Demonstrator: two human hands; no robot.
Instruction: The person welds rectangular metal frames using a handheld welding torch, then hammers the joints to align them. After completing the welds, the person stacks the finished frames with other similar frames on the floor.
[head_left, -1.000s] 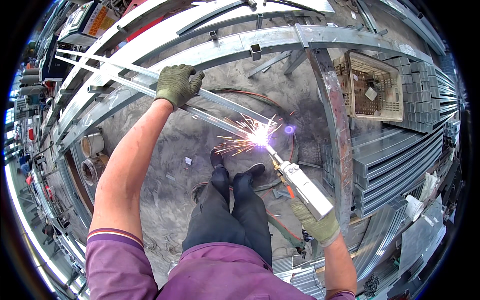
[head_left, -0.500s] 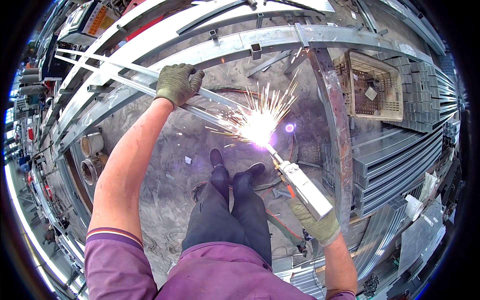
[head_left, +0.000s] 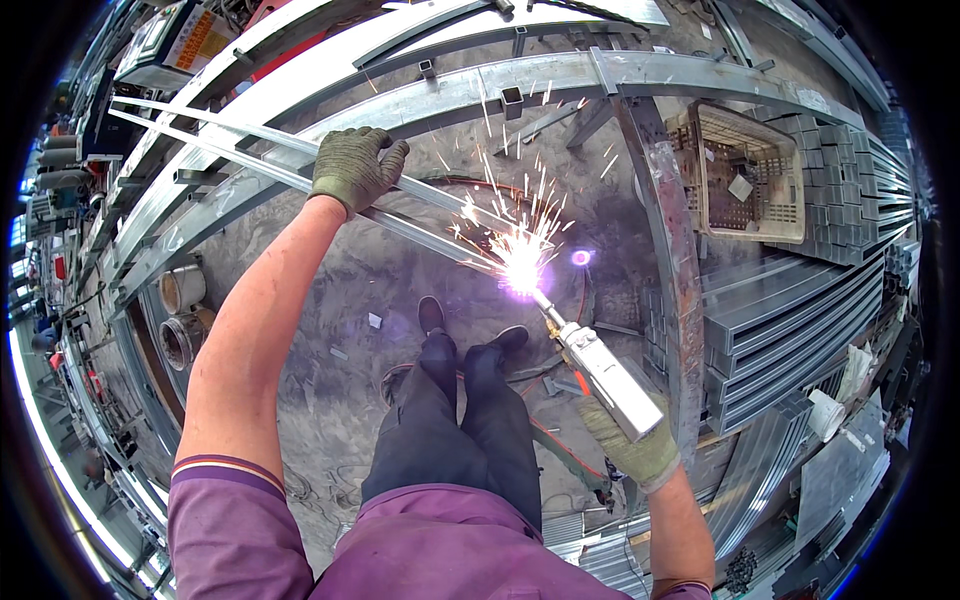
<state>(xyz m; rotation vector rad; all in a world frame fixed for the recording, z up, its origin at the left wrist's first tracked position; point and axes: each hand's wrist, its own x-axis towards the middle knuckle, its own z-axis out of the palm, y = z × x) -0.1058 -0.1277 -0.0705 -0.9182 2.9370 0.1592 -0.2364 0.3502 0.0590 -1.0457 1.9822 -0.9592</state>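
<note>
Left hand: the gloved left hand is closing over a pair of thin steel bars, at about 11 o'clock from the person's shoes.
Right hand: the gloved right hand is gripping a white handheld welding torch, at about 4 o'clock from the shoes.
Torch tip: it is pointing toward 11 o'clock and meeting the bars' end, where a bright spark burst is flaring.
Frame: a grey steel frame is curving across at 12 o'clock.
Crate: a beige mesh crate is sitting at 2 o'clock, beside stacked metal profiles.
</note>
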